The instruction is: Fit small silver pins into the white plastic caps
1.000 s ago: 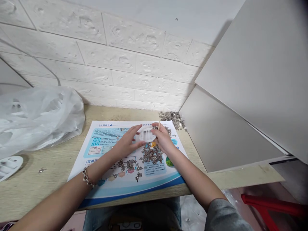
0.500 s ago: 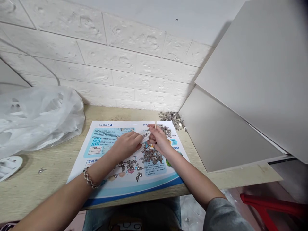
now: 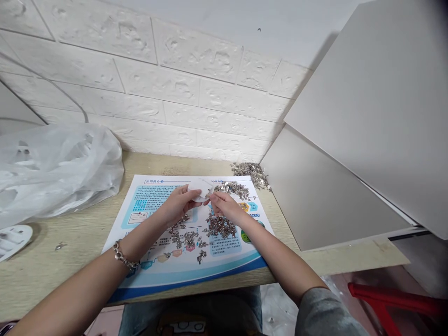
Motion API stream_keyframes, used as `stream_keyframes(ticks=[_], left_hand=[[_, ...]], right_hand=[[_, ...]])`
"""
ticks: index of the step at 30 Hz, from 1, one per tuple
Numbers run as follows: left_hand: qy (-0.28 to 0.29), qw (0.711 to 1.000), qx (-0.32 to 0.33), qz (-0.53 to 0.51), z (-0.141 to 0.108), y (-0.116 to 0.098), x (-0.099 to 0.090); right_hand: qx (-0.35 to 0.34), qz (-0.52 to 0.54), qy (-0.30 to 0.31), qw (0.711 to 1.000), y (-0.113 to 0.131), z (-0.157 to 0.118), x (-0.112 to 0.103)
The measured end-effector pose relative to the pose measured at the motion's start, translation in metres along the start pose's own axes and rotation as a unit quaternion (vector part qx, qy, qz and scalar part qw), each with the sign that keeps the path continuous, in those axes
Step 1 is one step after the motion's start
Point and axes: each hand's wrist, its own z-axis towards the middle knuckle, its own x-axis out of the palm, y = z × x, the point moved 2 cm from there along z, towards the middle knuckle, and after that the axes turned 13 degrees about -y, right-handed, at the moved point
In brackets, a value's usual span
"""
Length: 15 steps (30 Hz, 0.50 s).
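One white piece (image 3: 204, 188) is hovering over a printed sheet (image 3: 168, 273), with the left hand (image 3: 178, 203) clamping it between thumb and fingers. The right hand (image 3: 227, 206) is bunching its fingertips at the piece's right edge; whether they are gripping anything, I cannot tell. Small metal parts (image 3: 223, 227) are lying in piles on the sheet.

The bare left hand (image 3: 179, 204) grips a flat white plastic piece (image 3: 199, 192), and the bare right hand (image 3: 227, 208) has its fingers at the piece's edge. Small silvery metal parts (image 3: 221, 227) lie heaped on a blue-and-white printed sheet (image 3: 164, 278).
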Motion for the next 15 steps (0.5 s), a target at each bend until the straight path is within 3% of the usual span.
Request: stream_keyframes(ticks=[10, 15], left_hand=[[-0.036, 0.994, -0.101, -0.032, 0.0003, 0.0023, -0.0017], [-0.05, 0.992, -0.113, -0.04, 0.0013, 0.0025, -0.0023]], right_hand=[[-0.029, -0.009, 0.001, 1.0, 0.0024, -0.0018, 0.0008], [-0.042, -0.034, -0.013, 0.998, 0.0026, -0.0027, 0.0008]])
